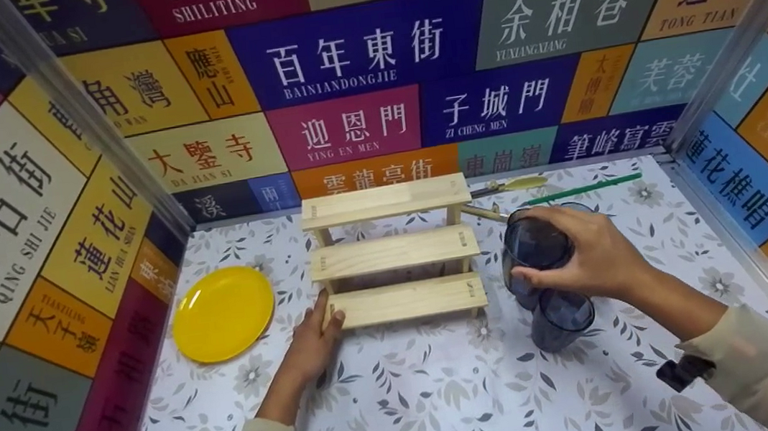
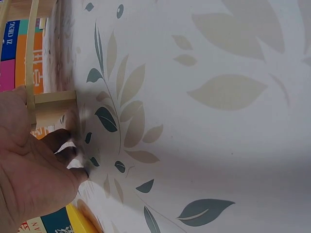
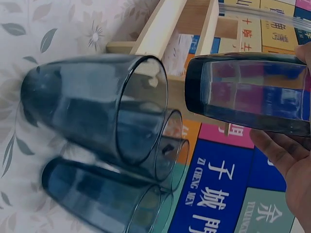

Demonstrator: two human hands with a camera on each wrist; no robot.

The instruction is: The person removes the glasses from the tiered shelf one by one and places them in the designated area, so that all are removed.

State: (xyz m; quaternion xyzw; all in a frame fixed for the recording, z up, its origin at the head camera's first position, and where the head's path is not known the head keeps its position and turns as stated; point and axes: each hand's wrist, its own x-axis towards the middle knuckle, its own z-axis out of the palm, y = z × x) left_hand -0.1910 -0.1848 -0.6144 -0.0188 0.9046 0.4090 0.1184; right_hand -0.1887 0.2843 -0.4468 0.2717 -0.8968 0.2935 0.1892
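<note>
A pale wooden rack with three steps (image 1: 401,302) stands in the middle of the table in the head view. My left hand (image 1: 311,341) holds the left end of its lowest step, thumb near the front edge. My right hand (image 1: 601,248) grips a dark blue see-through glass tumbler (image 1: 538,245) by its upper part, to the right of the rack. In the right wrist view this held tumbler (image 3: 248,90) is raised above the other glasses. Several matching tumblers stand close together under it; the front tumbler (image 1: 563,325) shows best, and the hand partly hides the rest.
A yellow plate (image 1: 222,313) lies left of the rack. Behind the glasses are a green stick (image 1: 587,188), a yellow-tipped utensil (image 1: 525,183) and a light wooden stick (image 1: 485,212). Sign-covered walls (image 1: 365,51) enclose the flower-patterned tabletop (image 1: 434,398) at the back and sides.
</note>
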